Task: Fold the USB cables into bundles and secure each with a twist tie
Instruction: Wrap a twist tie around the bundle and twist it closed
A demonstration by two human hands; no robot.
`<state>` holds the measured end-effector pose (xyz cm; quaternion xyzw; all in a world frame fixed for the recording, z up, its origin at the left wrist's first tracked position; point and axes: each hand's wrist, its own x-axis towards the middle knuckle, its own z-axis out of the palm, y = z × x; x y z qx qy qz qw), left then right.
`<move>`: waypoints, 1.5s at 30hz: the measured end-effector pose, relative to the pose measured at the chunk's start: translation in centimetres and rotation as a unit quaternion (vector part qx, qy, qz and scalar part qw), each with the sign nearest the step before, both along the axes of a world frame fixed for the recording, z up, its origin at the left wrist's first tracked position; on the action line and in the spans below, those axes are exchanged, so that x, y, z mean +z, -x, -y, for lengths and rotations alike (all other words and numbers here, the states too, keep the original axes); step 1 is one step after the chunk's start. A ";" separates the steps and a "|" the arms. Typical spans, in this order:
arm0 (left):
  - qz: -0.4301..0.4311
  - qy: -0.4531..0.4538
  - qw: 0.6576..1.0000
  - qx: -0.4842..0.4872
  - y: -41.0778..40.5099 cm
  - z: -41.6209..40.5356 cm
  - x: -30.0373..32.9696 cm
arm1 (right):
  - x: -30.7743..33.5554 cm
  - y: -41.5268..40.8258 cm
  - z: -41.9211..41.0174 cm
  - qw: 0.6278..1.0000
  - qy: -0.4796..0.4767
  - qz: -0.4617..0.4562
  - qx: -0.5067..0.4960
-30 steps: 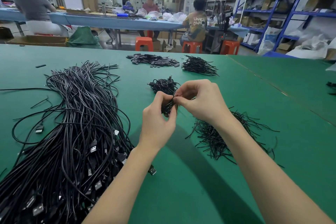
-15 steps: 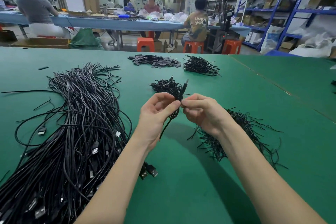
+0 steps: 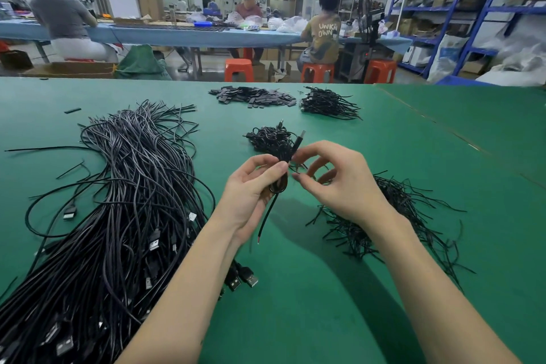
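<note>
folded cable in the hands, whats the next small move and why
Probably lay it on the pile of finished bundles just beyond. The left hand grips the folded cable, and the right hand pinches near its plug end; whether the tie is fully twisted is too small to tell.

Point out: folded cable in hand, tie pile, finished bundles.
folded cable (image 3: 280,185), head view, loop below left thumb
tie pile (image 3: 396,210), head view, middle of heap
finished bundles (image 3: 270,139), head view, middle of small pile

We see a green table (image 3: 325,319) bearing loose cables (image 3: 124,201), twist ties (image 3: 393,216), bundled cables (image 3: 270,139).
</note>
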<state>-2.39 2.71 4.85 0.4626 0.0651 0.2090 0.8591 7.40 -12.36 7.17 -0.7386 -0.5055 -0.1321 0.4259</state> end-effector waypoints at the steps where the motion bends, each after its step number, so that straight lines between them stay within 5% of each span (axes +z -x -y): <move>1: -0.003 0.003 1.000 -0.004 0.0 0.0 0.0 | 0.0 0.0 0.1 1.000 0.000 0.023 0.000; 8: -0.011 -0.015 1.000 -0.024 0.1 0.0 -0.2 | -0.1 0.3 0.4 0.992 -0.007 0.123 -0.019; 10: -0.013 -0.034 0.999 -0.027 0.2 0.0 -0.2 | -0.5 0.7 0.2 0.998 -0.030 0.050 -0.016; 12: -0.003 -0.038 0.999 -0.031 0.2 -0.1 -0.2 | -0.6 1.4 -0.3 0.983 -0.071 -0.169 0.012; 14: 0.012 -0.038 0.999 -0.033 0.3 0.0 -0.3 | -0.2 2.1 -0.8 0.866 -0.108 -0.483 0.071; 16: 0.020 -0.035 0.999 -0.025 0.3 0.1 -0.5 | -0.1 2.4 -1.2 0.637 -0.145 -0.750 0.107; 17: 0.018 -0.033 0.999 -0.018 0.4 0.1 -0.5 | -0.1 2.6 -1.4 0.552 -0.166 -0.810 0.110; 18: 0.013 -0.030 0.999 -0.014 0.4 0.1 -0.5 | -0.1 2.8 -1.6 0.528 -0.164 -0.826 0.109; 19: 0.005 -0.029 1.000 -0.012 0.5 0.0 -0.5 | -0.2 2.8 -1.6 0.570 -0.136 -0.804 0.100; 23: -0.031 -0.003 0.999 -0.022 0.5 -0.6 -0.3 | -0.2 2.6 -1.1 0.877 -0.065 -0.475 0.014; 25: -0.045 0.011 0.999 -0.029 0.4 -0.7 -0.5 | -0.2 2.1 -0.3 0.975 -0.026 -0.217 -0.024; 26: -0.049 0.012 0.998 -0.033 0.3 -0.7 -0.5 | -0.3 2.0 -0.1 0.995 0.017 -0.088 -0.032; 28: -0.051 0.006 0.998 -0.043 0.3 -0.6 -0.7 | -0.5 2.1 0.0 0.994 0.068 0.071 -0.042; 30: -0.047 -0.003 0.997 -0.053 0.3 -0.7 -0.8 | -0.4 2.1 -0.1 0.993 0.040 0.100 -0.044; 33: -0.036 -0.008 0.997 -0.065 0.3 -0.7 -1.0 | -0.4 2.2 -0.2 0.999 -0.016 0.044 -0.021; 35: -0.020 0.003 0.997 -0.068 0.2 -0.5 -1.2 | -0.3 2.6 -0.6 0.989 -0.056 -0.137 -0.006; 36: -0.012 0.010 0.998 -0.065 0.1 -0.4 -1.2 | -0.1 2.6 -0.8 0.952 -0.092 -0.292 0.008; 37: -0.002 0.015 0.998 -0.059 0.0 -0.2 -1.2 | 0.1 2.6 -1.0 0.873 -0.128 -0.469 0.030; 39: 0.010 0.011 0.999 -0.045 -0.2 0.0 -1.3 | 0.4 2.8 -1.3 0.649 -0.178 -0.736 0.073; 40: 0.008 0.004 0.999 -0.036 -0.2 0.1 -1.3 | 0.3 3.0 -1.4 0.588 -0.194 -0.781 0.080; 41: -0.001 -0.003 1.000 -0.024 -0.2 0.1 -1.3 | 0.1 3.1 -1.4 0.591 -0.188 -0.781 0.079; 42: -0.015 -0.007 1.000 -0.014 -0.2 0.1 -1.4 | -0.2 3.2 -1.5 0.654 -0.165 -0.735 0.071; 45: -0.036 -0.004 0.999 -0.004 -0.1 0.0 -1.3 | -0.5 3.0 -1.0 0.929 -0.050 -0.366 -0.002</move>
